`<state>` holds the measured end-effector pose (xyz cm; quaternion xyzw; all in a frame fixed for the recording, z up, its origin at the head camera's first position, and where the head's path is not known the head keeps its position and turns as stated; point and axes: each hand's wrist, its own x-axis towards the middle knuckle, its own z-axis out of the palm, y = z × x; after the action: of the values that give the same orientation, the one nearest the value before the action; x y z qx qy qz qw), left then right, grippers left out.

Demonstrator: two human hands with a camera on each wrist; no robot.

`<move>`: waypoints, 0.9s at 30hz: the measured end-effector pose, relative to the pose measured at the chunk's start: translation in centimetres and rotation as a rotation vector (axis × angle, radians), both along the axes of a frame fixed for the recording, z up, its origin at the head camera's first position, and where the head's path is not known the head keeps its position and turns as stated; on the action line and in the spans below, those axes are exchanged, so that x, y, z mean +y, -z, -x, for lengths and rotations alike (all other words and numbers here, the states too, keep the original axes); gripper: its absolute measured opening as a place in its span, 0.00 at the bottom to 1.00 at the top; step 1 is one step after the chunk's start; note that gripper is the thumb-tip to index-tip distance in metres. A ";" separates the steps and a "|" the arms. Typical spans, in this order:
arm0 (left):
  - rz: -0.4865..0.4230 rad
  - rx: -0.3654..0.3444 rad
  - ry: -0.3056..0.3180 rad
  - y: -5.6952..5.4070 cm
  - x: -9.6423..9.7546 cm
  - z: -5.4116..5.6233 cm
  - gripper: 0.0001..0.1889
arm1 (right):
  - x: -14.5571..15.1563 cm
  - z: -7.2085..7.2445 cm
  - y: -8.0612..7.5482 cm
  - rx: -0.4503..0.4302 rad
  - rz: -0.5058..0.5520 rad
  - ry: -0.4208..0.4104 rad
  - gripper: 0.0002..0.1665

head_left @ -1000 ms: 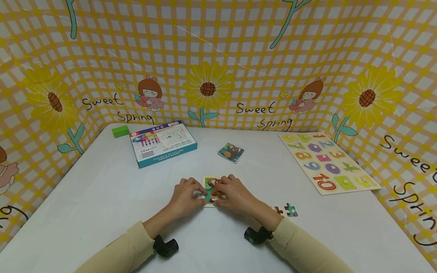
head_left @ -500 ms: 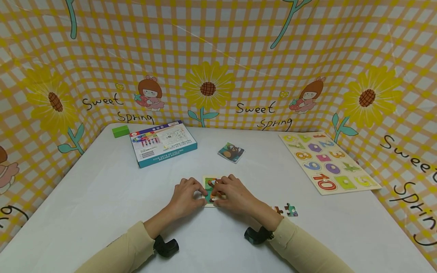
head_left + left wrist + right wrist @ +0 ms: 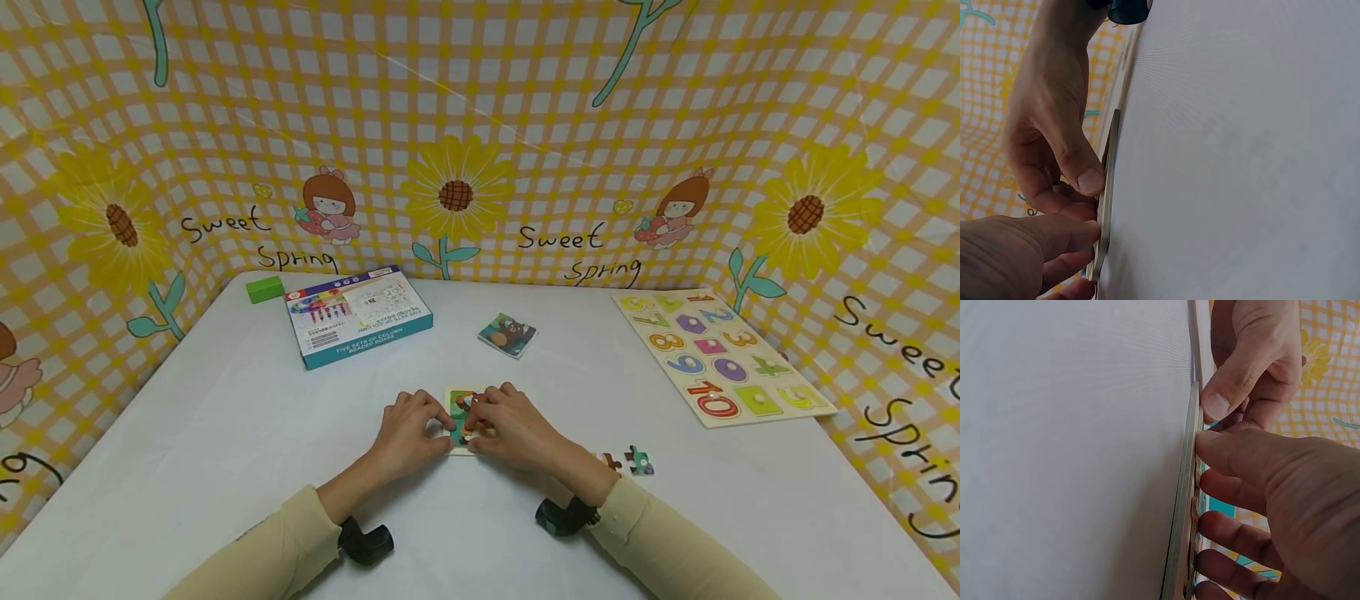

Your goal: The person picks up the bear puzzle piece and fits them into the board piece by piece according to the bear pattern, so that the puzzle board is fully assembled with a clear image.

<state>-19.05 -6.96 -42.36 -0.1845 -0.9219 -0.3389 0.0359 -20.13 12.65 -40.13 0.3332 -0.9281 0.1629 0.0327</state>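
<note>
A small framed jigsaw board with a green and teal animal picture lies between both hands in the head view. My left hand holds its left side with thumb and forefinger. From the right, my right hand bends over the board, thumb and forefinger around an orange-and-white puzzle piece within the picture. The hand covers the board's right part. The left wrist view shows the board edge-on with fingertips of both hands at it. In the right wrist view, the right fingertips rest along its face.
Loose puzzle pieces lie beside the right forearm. Behind the board is a square bear picture card. A bead-set box and a green block stand back left. At right lies a wooden number board.
</note>
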 end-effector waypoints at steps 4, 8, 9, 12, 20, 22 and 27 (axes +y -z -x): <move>0.008 0.001 -0.008 0.0 0.1 0.0 0.06 | -0.1 0.0 0.0 -0.011 0.011 0.010 0.08; 0.018 0.009 -0.012 0.1 0.2 0.0 0.06 | -0.1 0.0 0.0 -0.007 0.015 0.013 0.07; 0.018 0.009 -0.012 0.1 0.2 0.0 0.06 | -0.1 0.0 0.0 -0.006 0.016 0.012 0.07; 0.015 0.004 -0.013 0.1 0.2 0.0 0.06 | -0.1 0.0 0.0 -0.008 0.019 0.013 0.07; 0.014 -0.006 -0.007 0.1 0.1 0.0 0.06 | -0.1 -0.1 0.0 -0.007 0.012 0.013 0.08; 0.012 -0.010 -0.005 0.2 0.1 0.0 0.06 | 0.1 -0.2 -0.1 -0.014 0.007 0.022 0.09; 0.003 -0.013 -0.008 0.3 0.1 0.1 0.06 | 1.8 -0.6 -0.9 -0.059 0.025 0.089 0.12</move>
<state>-19.18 -6.88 -42.68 -0.1784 -0.9233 -0.3387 0.0309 -19.49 14.41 -39.26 0.2862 -0.9405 0.1824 0.0168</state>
